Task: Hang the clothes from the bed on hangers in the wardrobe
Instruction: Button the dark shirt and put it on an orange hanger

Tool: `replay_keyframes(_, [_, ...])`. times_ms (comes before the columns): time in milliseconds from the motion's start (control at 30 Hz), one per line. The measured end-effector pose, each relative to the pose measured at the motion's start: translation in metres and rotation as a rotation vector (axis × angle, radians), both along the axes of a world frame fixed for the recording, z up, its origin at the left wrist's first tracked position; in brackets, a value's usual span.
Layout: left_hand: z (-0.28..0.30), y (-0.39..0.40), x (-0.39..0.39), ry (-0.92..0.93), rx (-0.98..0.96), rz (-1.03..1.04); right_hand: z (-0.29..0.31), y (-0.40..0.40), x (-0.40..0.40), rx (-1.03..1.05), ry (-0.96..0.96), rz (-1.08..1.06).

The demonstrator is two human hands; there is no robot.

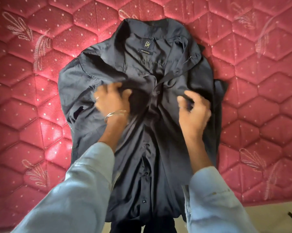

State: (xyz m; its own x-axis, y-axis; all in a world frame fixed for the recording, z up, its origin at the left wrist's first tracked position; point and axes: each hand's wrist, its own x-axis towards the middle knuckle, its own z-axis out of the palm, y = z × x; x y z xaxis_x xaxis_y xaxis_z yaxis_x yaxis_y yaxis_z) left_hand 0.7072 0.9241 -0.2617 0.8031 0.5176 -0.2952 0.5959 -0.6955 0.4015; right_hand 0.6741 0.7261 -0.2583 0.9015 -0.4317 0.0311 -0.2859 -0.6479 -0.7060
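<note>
While both hands (left [112, 100], right [193, 106]) clutch cloth, one dark shirt [142, 68], one red mattress [32, 81]

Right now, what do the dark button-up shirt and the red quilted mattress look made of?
Dark navy button-up shirt: thin woven fabric, likely cotton or a blend, with a slight sheen; it creases softly where both hands gather it. Red quilted mattress: glossy satin-like woven ticking, padded; stitched hexagons puff and catch the light.
</note>
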Motion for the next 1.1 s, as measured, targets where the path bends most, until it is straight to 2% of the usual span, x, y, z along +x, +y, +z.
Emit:
replay_keyframes(67, [0.006,0.025,-0.023,0.105,0.204,0.239,-0.005,-0.025,-0.022,-0.2,0.071,-0.164])
replay_keyframes(133, [0.008,0.051,-0.048,0.232,0.201,0.43,-0.004,-0.04,-0.037,-0.127,0.396,-0.335])
replay_keyframes(200, [0.003,0.072,-0.065,0.301,0.112,0.484,0.0,-0.048,-0.045,-0.02,0.616,-0.428])
replay_keyframes(267, [0.008,0.084,-0.07,0.246,0.068,0.484,0.009,-0.048,-0.045,0.027,0.575,-0.409])
replay_keyframes(400, [0.024,0.096,-0.054,0.121,0.08,0.493,0.023,-0.047,-0.041,0.021,0.234,-0.285])
replay_keyframes(467, [0.032,0.112,-0.051,0.046,0.071,0.528,0.023,-0.055,-0.048,0.103,0.163,-0.246])
replay_keyframes(533, [0.039,0.133,-0.06,0.114,0.158,0.599,0.024,-0.068,-0.058,0.147,0.215,-0.307])
replay_keyframes(600, [0.043,0.146,-0.081,0.204,0.166,0.689,0.026,-0.08,-0.073,0.049,0.423,-0.346])
replay_keyframes(667, [0.043,0.144,-0.106,0.292,0.161,0.604,0.028,-0.08,-0.089,-0.17,0.67,-0.29])
replay_keyframes(733, [0.039,0.134,-0.128,0.346,0.246,0.485,0.031,-0.065,-0.1,-0.326,0.729,-0.248])
replay_keyframes(800, [0.033,0.119,-0.141,0.267,0.343,0.383,0.034,-0.042,-0.103,-0.43,0.633,-0.291])
replay_keyframes(867, [0.028,0.099,-0.149,0.107,0.417,0.134,0.031,-0.021,-0.102,-0.469,0.387,-0.155])
replay_keyframes(900, [0.026,0.086,-0.151,0.039,0.422,-0.049,0.029,-0.011,-0.099,-0.408,0.261,-0.024])
replay_keyframes(933, [0.022,0.074,-0.153,-0.019,0.408,-0.245,0.026,-0.001,-0.096,-0.259,0.177,0.095])
replay_keyframes(1000, [0.018,0.053,-0.151,-0.024,0.287,-0.57,0.028,0.023,-0.084,0.177,0.236,0.163])
replay_keyframes(1067, [0.021,0.037,-0.146,0.205,0.164,-0.728,0.032,0.041,-0.063,0.62,0.455,0.012])
replay_keyframes(1100, [0.024,0.033,-0.144,0.378,0.094,-0.712,0.032,0.047,-0.053,0.81,0.529,-0.086])
